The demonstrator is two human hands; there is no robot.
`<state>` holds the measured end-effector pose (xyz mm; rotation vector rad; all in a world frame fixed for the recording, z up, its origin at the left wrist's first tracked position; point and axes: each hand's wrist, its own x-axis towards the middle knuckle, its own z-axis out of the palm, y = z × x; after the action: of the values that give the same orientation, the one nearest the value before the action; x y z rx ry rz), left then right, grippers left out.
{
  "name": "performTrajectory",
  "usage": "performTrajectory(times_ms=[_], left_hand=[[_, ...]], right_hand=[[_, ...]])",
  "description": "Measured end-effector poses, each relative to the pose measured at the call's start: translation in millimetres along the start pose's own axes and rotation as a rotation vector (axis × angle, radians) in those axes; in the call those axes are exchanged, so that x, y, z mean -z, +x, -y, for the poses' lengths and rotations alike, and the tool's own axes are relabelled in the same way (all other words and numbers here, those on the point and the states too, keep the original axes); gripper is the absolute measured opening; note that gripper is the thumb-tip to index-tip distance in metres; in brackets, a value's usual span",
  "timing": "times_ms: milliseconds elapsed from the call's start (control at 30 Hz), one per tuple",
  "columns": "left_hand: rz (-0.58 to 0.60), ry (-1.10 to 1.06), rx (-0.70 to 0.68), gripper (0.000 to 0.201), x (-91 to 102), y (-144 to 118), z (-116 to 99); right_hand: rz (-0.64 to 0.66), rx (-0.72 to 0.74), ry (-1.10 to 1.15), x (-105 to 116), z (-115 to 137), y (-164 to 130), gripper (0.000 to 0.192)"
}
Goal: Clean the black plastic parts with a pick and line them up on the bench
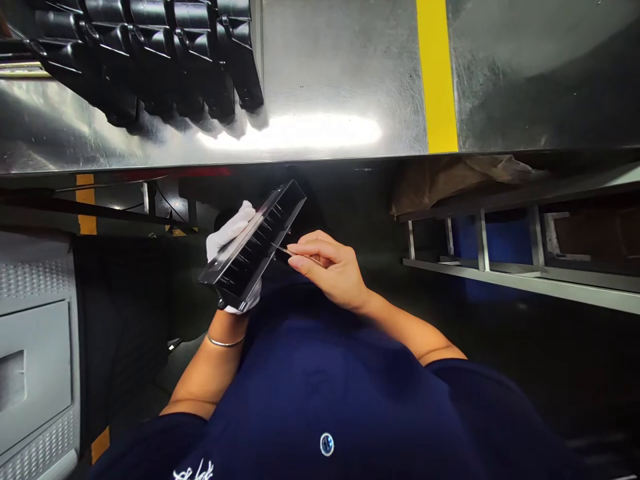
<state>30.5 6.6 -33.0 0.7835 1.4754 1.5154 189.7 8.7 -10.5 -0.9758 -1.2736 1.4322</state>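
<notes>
My left hand [229, 235], in a white glove, grips a long black plastic part [254, 244] with a row of slots, held tilted in front of my chest below the table edge. My bare right hand [330, 267] pinches a thin metal tool [283, 250] whose tip touches the slotted side of the part. A thin bracelet sits on my left wrist. My dark blue shirt fills the lower view.
A shiny metal table [325, 87] with a yellow stripe [437, 73] spans the top. Several similar black parts [165, 53] lie stacked on it at the upper left. A metal shelf frame [500, 267] stands at right, a grey cabinet [35, 360] at left.
</notes>
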Motion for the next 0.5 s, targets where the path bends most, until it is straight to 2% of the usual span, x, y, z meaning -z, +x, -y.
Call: performTrajectory(times_ms=[67, 133, 333, 500], left_hand=[[-0.017, 0.012, -0.146, 0.025, 1.2, 1.7, -2.3], [0.006, 0.036, -0.211, 0.025, 3.2, 3.5, -4.0], [-0.033, 0.042, -0.168, 0.025, 4.9, -5.1, -8.9], [-0.066, 0.045, -0.180, 0.027, 6.5, -9.2, -3.5]], right_hand=[[0.012, -0.013, 0.036, -1.5, 0.9, -1.0, 0.011], [0.032, -0.052, 0.052, -1.4, 1.5, -1.0, 0.014], [-0.068, -0.071, -0.024, 8.4, -4.1, 9.7, 0.019], [-0.090, -0.047, -0.036, 12.3, -8.3, 14.9, 0.018]])
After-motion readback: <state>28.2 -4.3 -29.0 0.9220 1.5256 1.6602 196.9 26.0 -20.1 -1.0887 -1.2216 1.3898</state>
